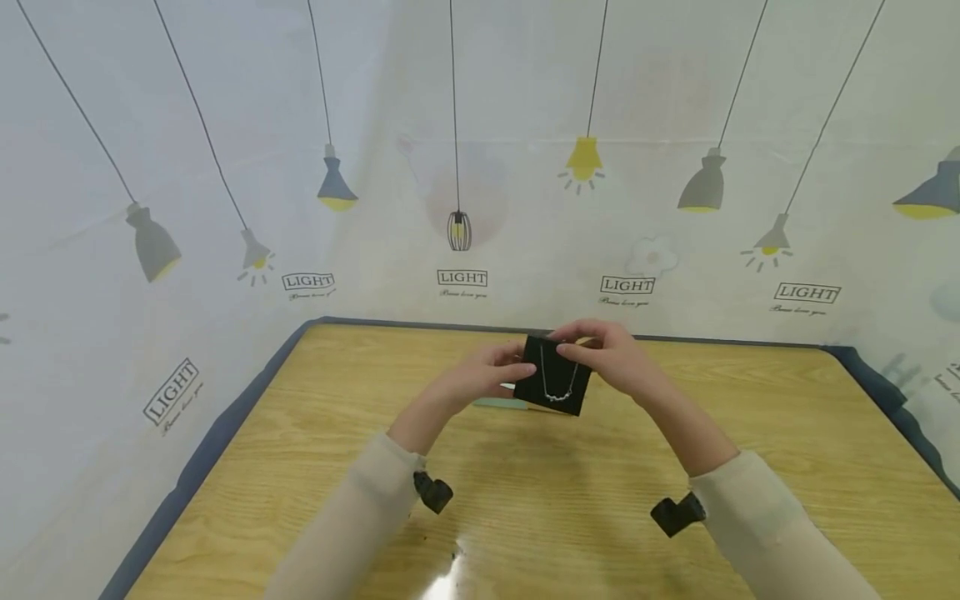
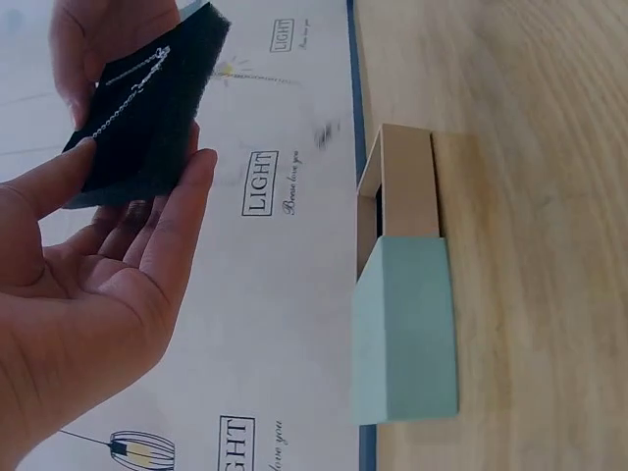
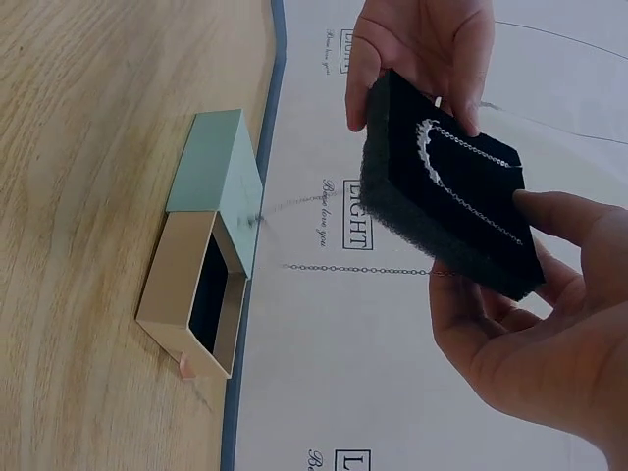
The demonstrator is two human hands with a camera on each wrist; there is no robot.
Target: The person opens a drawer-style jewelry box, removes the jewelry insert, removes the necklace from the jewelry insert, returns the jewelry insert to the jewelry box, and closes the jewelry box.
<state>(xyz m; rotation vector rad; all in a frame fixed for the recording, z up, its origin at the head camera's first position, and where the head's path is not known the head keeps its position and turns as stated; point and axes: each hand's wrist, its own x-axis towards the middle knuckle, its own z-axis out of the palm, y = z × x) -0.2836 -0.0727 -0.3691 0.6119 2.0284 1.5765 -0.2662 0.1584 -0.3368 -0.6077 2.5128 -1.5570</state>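
Observation:
A square black foam jewelry pad (image 1: 530, 390) is held up over the table between both hands. A silver necklace (image 1: 557, 397) lies across its face, with a cluster of small pieces at the middle of the curve. My left hand (image 1: 480, 373) grips the pad's left edge, thumb on the face and fingers behind. On the opposite side my right hand (image 1: 613, 360) pinches the upper right edge, its thumb over the front. In the right wrist view a loose length of chain (image 3: 363, 269) dangles from behind the pad.
Below the hands, a small box rests on the wooden table (image 1: 337, 500). Its mint-green sleeve (image 2: 417, 334) is partly slid off a beige drawer (image 3: 177, 265), which has a dark inside and a small pinkish tab. A white curtain printed with lamps (image 1: 525, 83) stands behind the table.

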